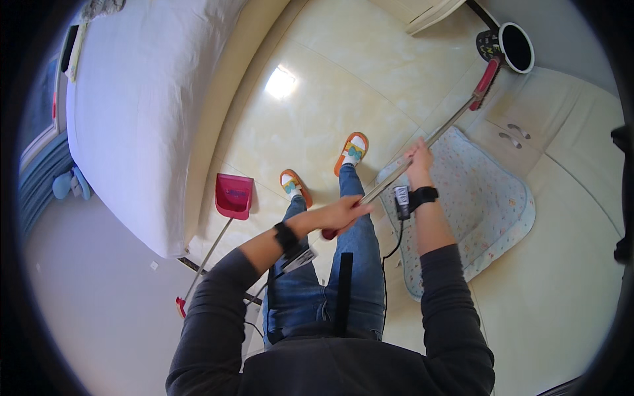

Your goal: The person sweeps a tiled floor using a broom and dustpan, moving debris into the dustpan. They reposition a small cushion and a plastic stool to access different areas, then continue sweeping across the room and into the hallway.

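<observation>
A broom with a long metallic handle (447,123) runs slantwise from in front of my waist to the far right. My left hand (340,214) is closed around the handle near its red end grip. Farther up the handle, my right hand (419,160) is wrapped round it too. The red broom head (486,82) with dark bristles is beside the trash bin (517,47), close to the cabinet front; whether it touches the bin I cannot tell. On my left, a magenta dustpan (234,197) with a long thin handle stands apart from both hands.
A bed with a white cover (142,105) takes up the left side. To the right, a pale patterned mat (469,198) lies beside my leg, near a cabinet with two curved handles (514,137). Shiny floor tiles (330,72) stretch ahead. Black cables hang from my wrist straps.
</observation>
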A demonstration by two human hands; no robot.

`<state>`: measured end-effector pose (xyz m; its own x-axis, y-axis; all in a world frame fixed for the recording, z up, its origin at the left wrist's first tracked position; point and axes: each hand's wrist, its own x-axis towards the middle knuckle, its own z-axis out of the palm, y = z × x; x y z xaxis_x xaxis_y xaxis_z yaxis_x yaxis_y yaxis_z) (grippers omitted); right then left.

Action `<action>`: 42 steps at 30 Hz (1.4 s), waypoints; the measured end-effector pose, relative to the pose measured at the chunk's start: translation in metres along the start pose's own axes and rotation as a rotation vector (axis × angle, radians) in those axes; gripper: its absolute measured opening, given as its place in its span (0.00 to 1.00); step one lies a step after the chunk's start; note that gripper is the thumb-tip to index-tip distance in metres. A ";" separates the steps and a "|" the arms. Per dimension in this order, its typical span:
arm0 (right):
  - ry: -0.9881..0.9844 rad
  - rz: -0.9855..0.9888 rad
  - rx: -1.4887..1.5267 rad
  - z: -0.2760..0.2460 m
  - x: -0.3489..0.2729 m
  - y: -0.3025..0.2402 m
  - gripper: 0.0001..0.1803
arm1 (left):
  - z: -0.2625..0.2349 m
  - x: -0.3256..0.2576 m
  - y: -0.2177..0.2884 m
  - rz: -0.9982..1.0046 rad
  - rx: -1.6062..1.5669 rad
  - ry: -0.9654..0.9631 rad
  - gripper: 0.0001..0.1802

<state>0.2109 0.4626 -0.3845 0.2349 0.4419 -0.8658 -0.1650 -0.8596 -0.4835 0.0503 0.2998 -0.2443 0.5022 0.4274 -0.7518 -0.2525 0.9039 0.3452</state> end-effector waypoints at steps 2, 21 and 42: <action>-0.069 0.043 0.034 -0.003 0.022 -0.019 0.08 | 0.001 0.038 0.018 0.064 -0.146 -0.048 0.23; 0.021 0.043 -0.330 0.031 -0.054 0.163 0.16 | -0.025 -0.041 -0.100 0.069 -0.939 0.166 0.14; -0.372 -0.250 -0.795 0.119 -0.175 0.159 0.13 | -0.083 -0.290 -0.364 0.254 -0.228 1.182 0.12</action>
<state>0.0294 0.2795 -0.3250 -0.1718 0.5749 -0.8000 0.5906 -0.5899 -0.5507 -0.0718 -0.1549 -0.1984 -0.6097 0.2061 -0.7653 -0.4324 0.7228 0.5391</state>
